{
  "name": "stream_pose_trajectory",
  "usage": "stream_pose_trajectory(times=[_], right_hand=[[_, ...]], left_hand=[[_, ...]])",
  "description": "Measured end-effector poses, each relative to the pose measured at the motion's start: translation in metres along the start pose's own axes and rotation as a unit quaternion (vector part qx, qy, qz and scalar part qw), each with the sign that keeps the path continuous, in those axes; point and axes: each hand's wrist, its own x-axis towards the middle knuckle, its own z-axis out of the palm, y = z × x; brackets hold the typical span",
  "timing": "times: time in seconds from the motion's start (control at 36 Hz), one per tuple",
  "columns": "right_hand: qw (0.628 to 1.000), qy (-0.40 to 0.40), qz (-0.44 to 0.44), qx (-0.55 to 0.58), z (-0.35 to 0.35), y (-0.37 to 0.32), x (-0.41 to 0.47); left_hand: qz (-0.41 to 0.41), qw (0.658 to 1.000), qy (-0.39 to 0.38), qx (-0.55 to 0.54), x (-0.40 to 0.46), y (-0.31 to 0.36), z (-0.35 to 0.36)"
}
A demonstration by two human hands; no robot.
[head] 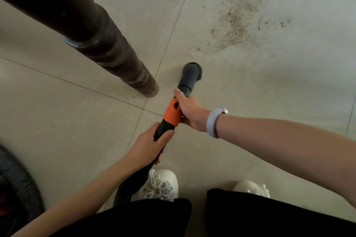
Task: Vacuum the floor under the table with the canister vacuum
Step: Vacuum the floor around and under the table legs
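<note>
While both hands share the one vacuum wand (169, 119), the move ahead turns on how that wand points: its long axis runs from the person's feet up and slightly right, away from the body, toward the dirt. Nearest the camera are dark trouser legs and two cream shoes (161, 184) trimmed with beads, and at the lower left edge a ribbed hose (21, 175) curls out of view; the canister itself cannot be seen. Next out, the left hand (148, 146) wraps its fingers round the black rear part of the wand, thumb on top. Just beyond it the right hand (187, 110), a pale band (213, 123) on its wrist, grips from the right side where the orange collar (172, 112) meets the grey tube, so it is the hand nearer the working end. Past its fingers the grey round nozzle (190, 75) is at or just above the tiled floor (269, 92), just right of the foot of the dark wooden table leg (119, 59), near but apart from it. Farther still, up and to the right of the nozzle, lies a patch of gritty debris (235, 27), with a smaller smudge beyond near the far edge of the view. I judge the nozzle must be pushed forward and right along its own axis, and kept off the leg on its left.
</note>
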Motion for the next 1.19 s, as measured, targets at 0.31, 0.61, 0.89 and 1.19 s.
stream_pose_trajectory(times=[0.31, 0.61, 0.89, 1.19], right_hand=[[0.999, 0.010, -0.018, -0.043, 0.000, -0.022, 0.012], [1.000, 0.019, -0.015, 0.019, -0.039, -0.036, 0.027], [0.995, -0.075, -0.033, -0.047, 0.016, -0.052, 0.029], [0.964, -0.074, -0.115, -0.228, 0.012, -0.064, 0.034]], left_hand=[[0.014, 1.000, 0.000, -0.025, 0.017, 0.014, -0.002], [0.035, 0.999, -0.015, -0.007, 0.034, 0.035, 0.015], [-0.008, 0.996, 0.080, -0.046, 0.012, 0.008, -0.010], [-0.023, 0.988, 0.150, -0.020, 0.011, 0.016, -0.001]])
